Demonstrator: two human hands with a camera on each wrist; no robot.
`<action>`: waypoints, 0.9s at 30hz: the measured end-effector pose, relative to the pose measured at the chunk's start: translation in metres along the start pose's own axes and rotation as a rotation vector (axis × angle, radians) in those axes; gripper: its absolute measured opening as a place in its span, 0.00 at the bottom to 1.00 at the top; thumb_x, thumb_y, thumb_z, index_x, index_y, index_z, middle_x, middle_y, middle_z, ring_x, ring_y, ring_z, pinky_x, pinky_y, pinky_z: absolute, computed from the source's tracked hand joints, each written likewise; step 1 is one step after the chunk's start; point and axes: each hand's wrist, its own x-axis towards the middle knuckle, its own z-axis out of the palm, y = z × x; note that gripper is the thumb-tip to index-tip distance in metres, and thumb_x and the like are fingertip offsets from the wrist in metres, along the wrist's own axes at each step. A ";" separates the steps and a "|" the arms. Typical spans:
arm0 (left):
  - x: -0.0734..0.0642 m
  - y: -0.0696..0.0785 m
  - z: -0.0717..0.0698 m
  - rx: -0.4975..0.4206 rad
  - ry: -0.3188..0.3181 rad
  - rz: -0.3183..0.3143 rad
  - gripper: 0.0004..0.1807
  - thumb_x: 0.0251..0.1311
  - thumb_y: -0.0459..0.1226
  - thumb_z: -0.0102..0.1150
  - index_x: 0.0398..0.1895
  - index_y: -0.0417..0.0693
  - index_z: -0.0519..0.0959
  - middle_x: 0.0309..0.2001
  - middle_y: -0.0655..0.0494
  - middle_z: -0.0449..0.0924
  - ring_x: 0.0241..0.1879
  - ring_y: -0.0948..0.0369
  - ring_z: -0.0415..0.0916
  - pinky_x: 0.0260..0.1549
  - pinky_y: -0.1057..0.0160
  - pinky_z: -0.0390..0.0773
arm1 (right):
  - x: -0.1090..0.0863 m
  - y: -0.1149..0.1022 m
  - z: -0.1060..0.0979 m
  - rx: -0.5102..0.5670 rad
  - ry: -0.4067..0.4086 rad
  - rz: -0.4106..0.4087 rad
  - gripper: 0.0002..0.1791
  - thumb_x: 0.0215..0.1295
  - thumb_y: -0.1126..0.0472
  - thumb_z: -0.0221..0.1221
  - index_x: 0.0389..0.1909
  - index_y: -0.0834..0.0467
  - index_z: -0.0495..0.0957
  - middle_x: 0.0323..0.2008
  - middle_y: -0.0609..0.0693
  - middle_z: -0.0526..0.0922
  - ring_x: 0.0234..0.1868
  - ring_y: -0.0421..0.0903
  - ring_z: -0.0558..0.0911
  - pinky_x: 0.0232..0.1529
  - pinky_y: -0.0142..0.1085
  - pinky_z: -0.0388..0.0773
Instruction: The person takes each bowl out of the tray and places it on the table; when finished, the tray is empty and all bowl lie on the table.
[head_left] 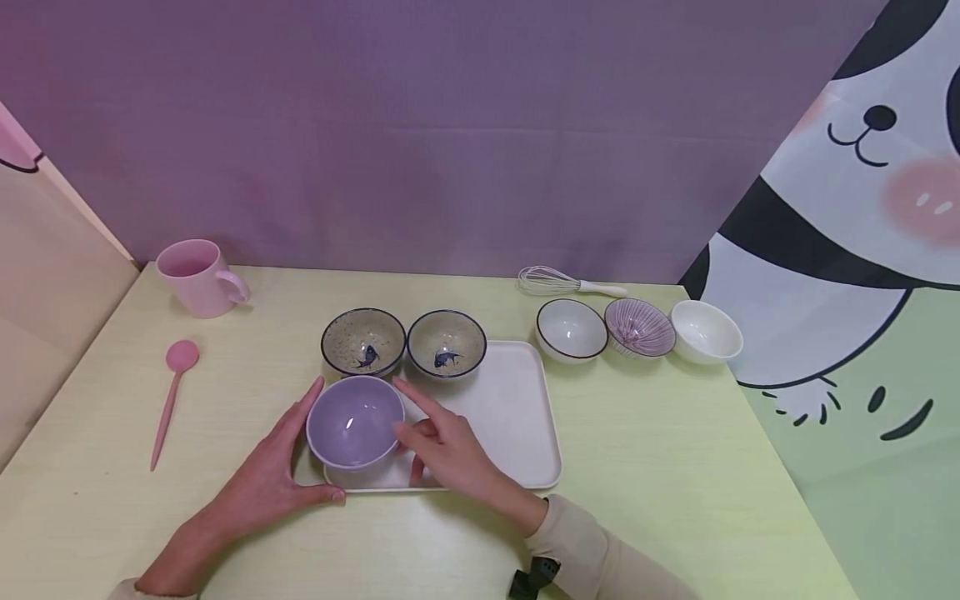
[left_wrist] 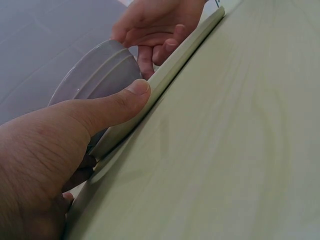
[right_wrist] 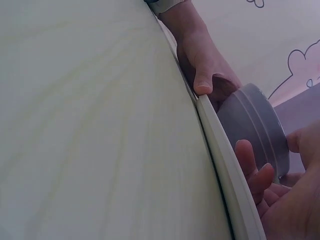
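A plain purple bowl [head_left: 355, 425] sits at the front left of the white tray [head_left: 517, 417]. My left hand [head_left: 264, 471] lies along the bowl's left side with its fingers stretched out. Its thumb [left_wrist: 132, 95] rests on the tray's front edge. On the other side, my right hand [head_left: 453, 446] holds the purple bowl at its rim between thumb and extended index finger. The right hand's remaining fingers [right_wrist: 255, 172] are bent above the tray edge. Behind the purple bowl stand two speckled bowls with blue fish, a left one [head_left: 352, 333] and a right one [head_left: 442, 333].
At the right stand a dark-rimmed white bowl [head_left: 572, 325], a purple striped bowl [head_left: 640, 327] and a plain white bowl [head_left: 707, 332]. A whisk [head_left: 570, 283] lies behind them. A pink mug [head_left: 197, 283] and a pink spoon [head_left: 174, 392] are on the left of the table [head_left: 637, 500].
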 end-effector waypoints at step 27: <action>-0.001 0.002 -0.001 0.010 0.007 0.008 0.82 0.42 0.56 0.92 0.94 0.62 0.42 0.89 0.37 0.50 0.85 0.32 0.53 0.78 0.28 0.59 | 0.007 -0.005 0.014 0.098 0.134 0.102 0.37 0.76 0.67 0.59 0.81 0.36 0.74 0.21 0.60 0.88 0.20 0.49 0.90 0.14 0.28 0.68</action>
